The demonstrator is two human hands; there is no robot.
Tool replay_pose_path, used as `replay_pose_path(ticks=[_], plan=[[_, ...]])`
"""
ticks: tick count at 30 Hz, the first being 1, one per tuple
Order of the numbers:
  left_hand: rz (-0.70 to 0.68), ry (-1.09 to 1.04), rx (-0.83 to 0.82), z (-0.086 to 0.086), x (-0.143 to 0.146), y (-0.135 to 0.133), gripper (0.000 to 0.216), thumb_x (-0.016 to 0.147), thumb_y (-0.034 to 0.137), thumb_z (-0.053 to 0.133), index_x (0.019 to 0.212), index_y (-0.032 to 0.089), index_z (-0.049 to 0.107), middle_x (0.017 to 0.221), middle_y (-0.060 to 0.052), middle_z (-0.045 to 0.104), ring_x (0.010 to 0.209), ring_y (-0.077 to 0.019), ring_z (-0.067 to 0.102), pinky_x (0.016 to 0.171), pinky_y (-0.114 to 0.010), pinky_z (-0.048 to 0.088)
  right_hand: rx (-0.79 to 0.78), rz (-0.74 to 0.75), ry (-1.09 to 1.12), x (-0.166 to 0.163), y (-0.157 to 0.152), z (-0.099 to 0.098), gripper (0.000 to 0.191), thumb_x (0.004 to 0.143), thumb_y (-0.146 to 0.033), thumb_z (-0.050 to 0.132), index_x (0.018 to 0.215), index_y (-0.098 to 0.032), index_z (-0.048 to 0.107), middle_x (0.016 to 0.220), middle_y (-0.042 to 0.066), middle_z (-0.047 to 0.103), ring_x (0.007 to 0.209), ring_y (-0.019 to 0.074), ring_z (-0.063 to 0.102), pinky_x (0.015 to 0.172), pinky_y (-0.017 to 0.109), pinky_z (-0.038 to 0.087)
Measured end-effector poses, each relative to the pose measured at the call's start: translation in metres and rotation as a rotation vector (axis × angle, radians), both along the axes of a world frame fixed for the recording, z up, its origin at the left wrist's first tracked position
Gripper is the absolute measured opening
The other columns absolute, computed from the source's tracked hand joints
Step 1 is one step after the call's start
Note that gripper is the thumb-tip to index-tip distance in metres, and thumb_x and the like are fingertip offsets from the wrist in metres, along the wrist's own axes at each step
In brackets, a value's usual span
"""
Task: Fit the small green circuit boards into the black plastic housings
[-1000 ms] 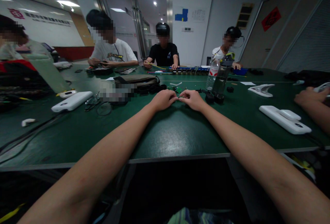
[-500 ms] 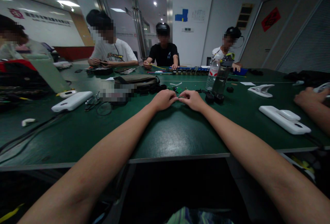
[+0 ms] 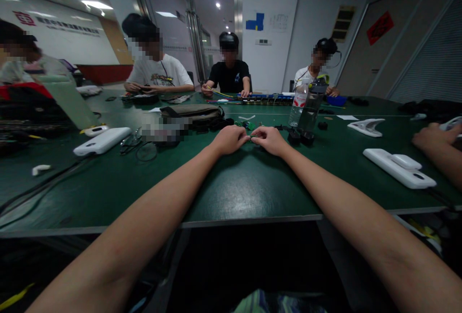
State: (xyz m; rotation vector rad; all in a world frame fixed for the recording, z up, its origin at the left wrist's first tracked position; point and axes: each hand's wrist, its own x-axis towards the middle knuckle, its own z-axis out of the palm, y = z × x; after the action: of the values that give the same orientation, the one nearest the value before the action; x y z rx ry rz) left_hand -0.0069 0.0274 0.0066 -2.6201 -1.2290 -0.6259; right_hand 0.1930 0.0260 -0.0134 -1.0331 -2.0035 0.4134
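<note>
Both my arms reach far out over the green table (image 3: 231, 193). My left hand (image 3: 229, 139) and my right hand (image 3: 269, 140) rest on it with fingertips meeting, each curled in a pinch. Between the fingertips sits a tiny part (image 3: 251, 136) that is too small to name. Just beyond the hands lies a small green circuit board (image 3: 245, 124) with a few loose bits around it.
A clear bottle (image 3: 299, 103) and a dark stand (image 3: 306, 130) are right of my hands. White devices (image 3: 399, 167) (image 3: 101, 141), glasses (image 3: 139, 145), a pouch (image 3: 191, 111) and cables (image 3: 32, 193) lie about. Several people sit around the table; another person's hand (image 3: 431, 136) is at the right.
</note>
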Motion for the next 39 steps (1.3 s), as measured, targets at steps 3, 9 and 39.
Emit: replay_pose_path(ticks=[3,9,39], plan=[[-0.014,-0.008,-0.004,0.0002,-0.0001,-0.0005,0.027,0.093,0.036,0.053,0.076,0.018,0.065,0.075,-0.008,0.068,0.077,-0.0231,0.064,0.072,-0.032,0.044,0.002,-0.002,-0.01,0.0,0.0002,0.0003,0.011,0.077,-0.021,0.074,0.087,-0.016,0.076,0.071,0.001,0.07,0.068,0.0144,0.061,0.067,0.026,0.044],[-0.023,-0.01,-0.011,0.0,0.0001,0.0001,0.028,0.093,0.036,0.053,0.074,0.018,0.063,0.073,-0.007,0.067,0.074,-0.0222,0.063,0.07,-0.032,0.044,-0.001,0.002,-0.011,0.0004,0.0011,0.0012,0.01,0.076,-0.023,0.074,0.083,-0.017,0.074,0.069,0.0,0.068,0.066,0.0139,0.059,0.066,0.025,0.043],[-0.013,-0.022,-0.022,-0.0001,0.0026,-0.0023,0.03,0.093,0.036,0.055,0.069,0.019,0.059,0.069,-0.005,0.065,0.064,-0.0187,0.058,0.062,-0.03,0.038,-0.166,0.053,0.178,-0.0037,-0.0004,0.0003,0.011,0.077,-0.015,0.066,0.088,-0.018,0.064,0.068,-0.002,0.069,0.064,0.015,0.069,0.066,0.027,0.052]])
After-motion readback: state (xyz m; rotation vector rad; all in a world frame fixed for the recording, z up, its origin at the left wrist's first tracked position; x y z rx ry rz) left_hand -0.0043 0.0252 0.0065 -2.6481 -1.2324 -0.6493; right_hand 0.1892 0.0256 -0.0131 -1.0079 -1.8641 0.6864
